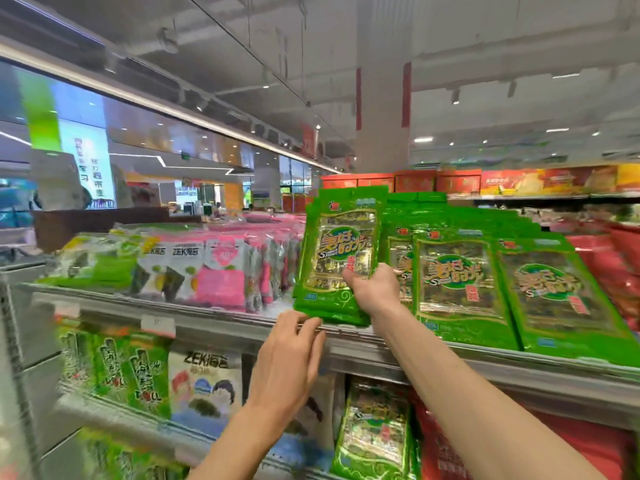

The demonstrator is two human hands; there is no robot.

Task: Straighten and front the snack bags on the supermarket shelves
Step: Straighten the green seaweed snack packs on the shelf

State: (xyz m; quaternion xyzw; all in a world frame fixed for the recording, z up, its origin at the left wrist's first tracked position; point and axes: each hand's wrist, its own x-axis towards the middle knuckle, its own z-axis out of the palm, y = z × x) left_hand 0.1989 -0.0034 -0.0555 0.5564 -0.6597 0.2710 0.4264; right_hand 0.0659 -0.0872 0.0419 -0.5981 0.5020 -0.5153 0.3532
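1. The green snack bags (337, 254) are flat foil-fronted packs with gold lettering, a small stack held upright above the front edge of the top shelf (242, 327).
2. More bags of the same kind (460, 289) stand just to the right.
3. The right hand (374, 289) reaches up, thumb across the stack's lower front, its grip holding the bags.
4. The left hand (287, 362) has straight fingers at the stack's bottom edge, seemingly touching it; blur hides contact.
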